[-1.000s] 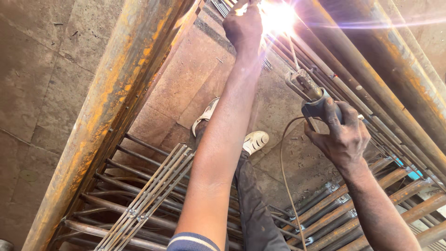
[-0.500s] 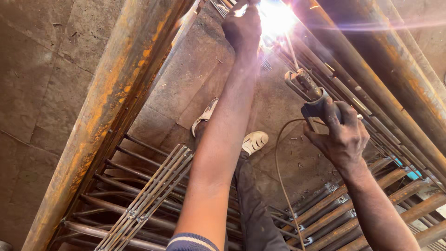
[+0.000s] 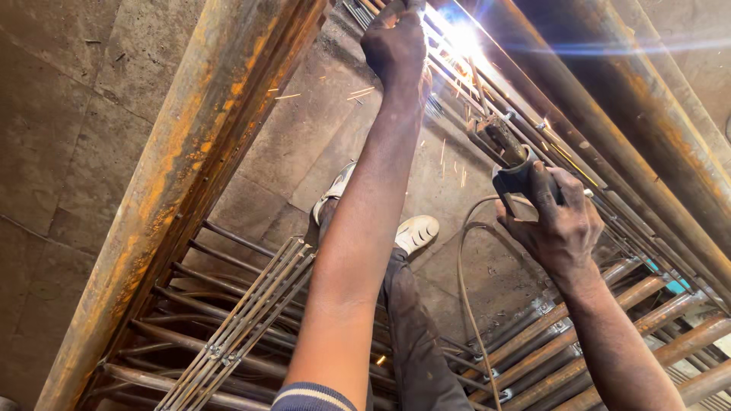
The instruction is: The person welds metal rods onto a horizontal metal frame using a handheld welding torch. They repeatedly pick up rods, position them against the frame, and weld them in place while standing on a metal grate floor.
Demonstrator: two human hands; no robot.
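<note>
My right hand (image 3: 560, 221) grips the dark handle of a welding electrode holder (image 3: 509, 156), whose rod points up toward a bright white arc (image 3: 459, 36) at the top of the view. Sparks fly off around the arc. My left hand (image 3: 394, 42) reaches far forward, closed on the thin steel bars (image 3: 365, 11) just left of the arc. A thin cable (image 3: 464, 293) trails down from the holder toward the floor.
A thick rusty pipe (image 3: 190, 167) runs diagonally on the left, another (image 3: 640, 114) on the right. Welded bar frames and rods (image 3: 236, 320) lie below. My legs and light shoes (image 3: 415, 232) stand on a concrete slab floor (image 3: 61, 114).
The arc has stayed lit and sparks now scatter wider. Both hands hold nearly the same places; the view has shifted slightly.
</note>
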